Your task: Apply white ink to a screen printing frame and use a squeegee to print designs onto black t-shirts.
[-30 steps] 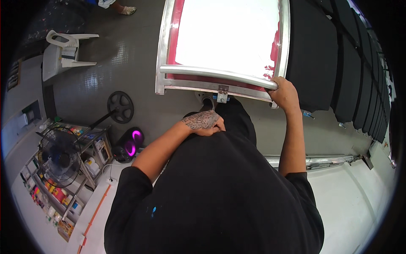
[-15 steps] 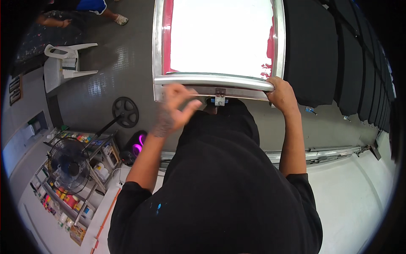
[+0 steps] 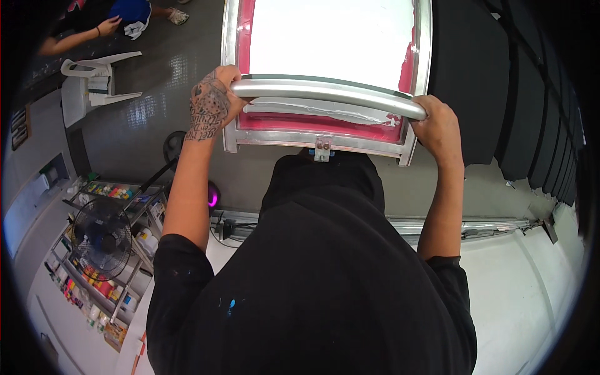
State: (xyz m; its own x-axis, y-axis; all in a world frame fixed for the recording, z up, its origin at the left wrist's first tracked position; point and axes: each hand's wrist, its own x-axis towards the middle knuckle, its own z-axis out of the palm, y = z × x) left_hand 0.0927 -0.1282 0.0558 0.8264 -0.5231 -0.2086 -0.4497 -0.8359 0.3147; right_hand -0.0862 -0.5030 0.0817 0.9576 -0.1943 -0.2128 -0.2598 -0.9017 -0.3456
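Observation:
A long metal-handled squeegee (image 3: 328, 89) lies across a screen-printing frame (image 3: 423, 37) in front of me. My left hand (image 3: 214, 103) is closed round its left end, and my right hand (image 3: 439, 130) is wrapped round the right end. A dark blade edge shows along its far side. Beyond it spreads the bright white area of the screen (image 3: 328, 37), bordered by red-pink strips (image 3: 319, 127). On the near side, a smeared pale band (image 3: 312, 109) lies between the squeegee and the pink. A metal clamp (image 3: 322, 150) sits at the middle of the frame's near edge.
Black garments (image 3: 469, 81) hang or lie in a row to the right. At left are a white plastic chair (image 3: 78, 94), a black fan (image 3: 102, 239) and a shelf rack (image 3: 128, 287) of bottles. Another person's arm (image 3: 78, 42) shows at the far left.
My left hand, loose and blurred before, has taken hold of the squeegee's left end. The squeegee has moved away from me, uncovering the near pink strip and a pale smear.

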